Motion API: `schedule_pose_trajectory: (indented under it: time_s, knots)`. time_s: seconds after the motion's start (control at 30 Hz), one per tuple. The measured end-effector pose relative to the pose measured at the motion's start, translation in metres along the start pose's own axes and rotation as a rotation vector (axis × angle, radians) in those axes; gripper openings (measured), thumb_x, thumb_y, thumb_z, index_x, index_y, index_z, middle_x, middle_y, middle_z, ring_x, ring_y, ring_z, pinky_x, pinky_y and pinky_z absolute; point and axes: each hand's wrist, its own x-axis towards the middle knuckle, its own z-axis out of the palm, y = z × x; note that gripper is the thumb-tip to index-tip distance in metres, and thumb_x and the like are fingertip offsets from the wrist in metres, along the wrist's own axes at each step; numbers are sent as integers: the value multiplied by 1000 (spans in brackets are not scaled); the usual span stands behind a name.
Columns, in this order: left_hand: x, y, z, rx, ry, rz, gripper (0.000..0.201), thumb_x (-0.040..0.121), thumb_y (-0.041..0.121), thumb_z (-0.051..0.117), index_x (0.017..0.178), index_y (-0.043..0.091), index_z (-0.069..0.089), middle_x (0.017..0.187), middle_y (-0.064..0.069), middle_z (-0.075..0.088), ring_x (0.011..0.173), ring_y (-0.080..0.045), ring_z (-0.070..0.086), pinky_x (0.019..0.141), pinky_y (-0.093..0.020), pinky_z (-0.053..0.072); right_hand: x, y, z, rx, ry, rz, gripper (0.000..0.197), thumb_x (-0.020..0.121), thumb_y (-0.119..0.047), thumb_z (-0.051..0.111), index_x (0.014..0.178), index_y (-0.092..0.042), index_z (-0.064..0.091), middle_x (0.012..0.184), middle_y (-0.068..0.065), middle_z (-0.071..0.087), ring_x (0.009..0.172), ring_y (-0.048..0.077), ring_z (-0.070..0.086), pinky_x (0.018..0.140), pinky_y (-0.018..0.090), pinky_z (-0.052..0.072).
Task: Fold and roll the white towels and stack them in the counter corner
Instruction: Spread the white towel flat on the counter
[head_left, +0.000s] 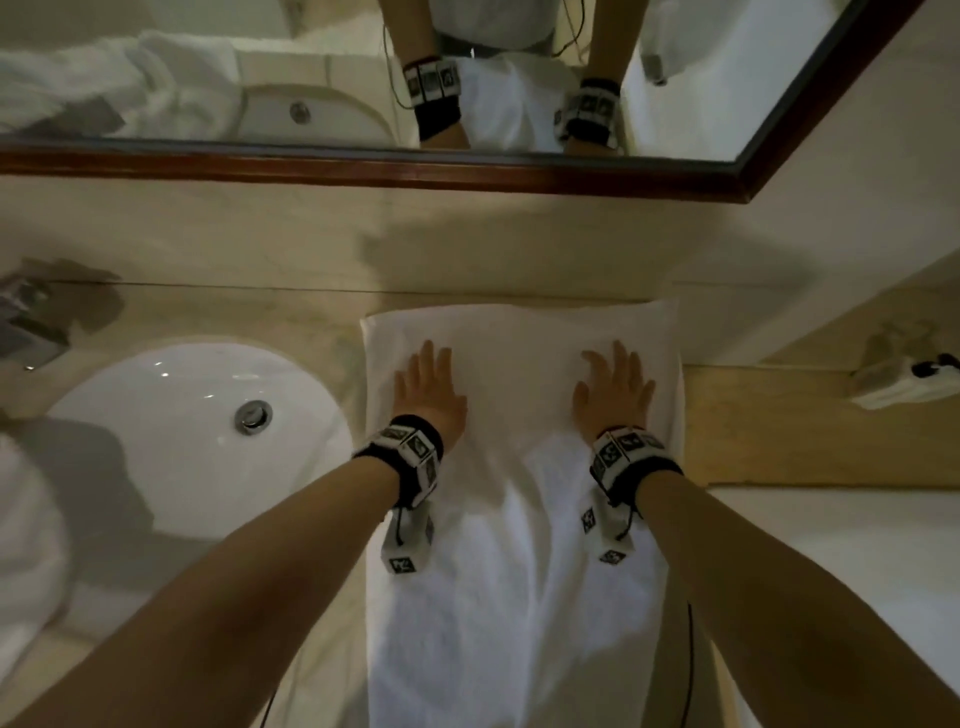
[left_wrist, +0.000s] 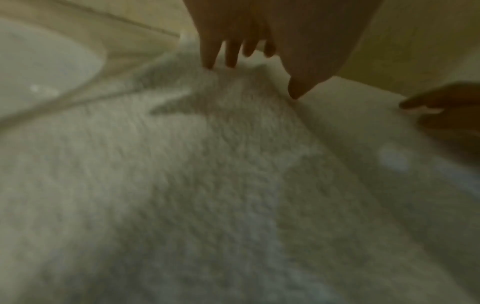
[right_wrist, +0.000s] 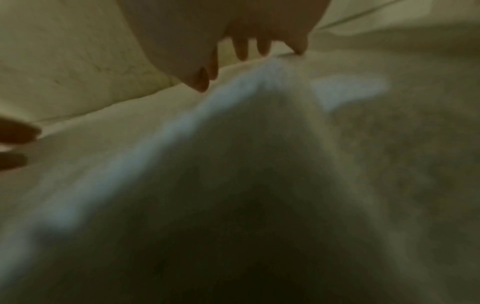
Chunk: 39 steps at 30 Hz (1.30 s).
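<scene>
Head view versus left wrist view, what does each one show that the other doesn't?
Only the head view shows the mirror, the sink drain, both wrist bands and the towel hanging over the counter's front edge. Only the left wrist view shows the left hand from beneath, fingers touching the pile. Both show the towel, the sink on its left, and both hands flat on it.

dim bathroom, warm light. beige counter (head_left: 769, 426) with a white sink (head_left: 171, 431) set in at left; chrome drain (head_left: 253, 417) inside the sink, faucet (head_left: 26, 317) behind it. wood-framed mirror (head_left: 363, 171) on the wall above the counter.
</scene>
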Motion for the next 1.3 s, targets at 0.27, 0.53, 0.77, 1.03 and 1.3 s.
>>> schedule_pose_trajectory:
  time_s: [0.27,0.53,0.77,1.03,1.3]
  knots:
    - [22,-4,13,19,12,-69,82,95,54,29,150,8,-10,157,-14,-20,146,-34,-15,119,-50,-5,7,-1,21,-173,-149,63,59,98,-46,19,148,-36,-8,156,3,-24,145,25,-19,116,49,-14]
    - [35,-16,13,96,18,-22,83,94,58,27,150,11,-12,157,-10,-21,146,-30,-17,119,-47,-8,12,-2,11,-152,-165,23,59,98,-46,21,149,-35,-6,157,2,-22,146,24,-17,116,49,-11]
    - [-14,-24,4,23,49,-51,63,100,34,33,151,6,10,160,-10,-1,147,-28,2,121,-38,9,-60,41,-13,-21,97,222,41,88,-16,48,128,-14,46,139,12,37,128,32,35,108,42,26]
    - [-86,-42,7,-6,-68,-338,53,93,22,52,138,0,34,144,-19,34,132,-35,36,107,-43,35,-116,37,-18,-120,-119,403,46,92,-17,47,134,-1,35,138,20,37,127,34,37,106,43,33]
    - [-154,-66,5,240,-307,-69,12,93,13,50,101,12,60,91,-8,58,84,-24,55,81,-31,48,-203,13,-36,-284,-382,338,40,98,-7,38,135,7,38,143,27,37,131,38,38,107,47,32]
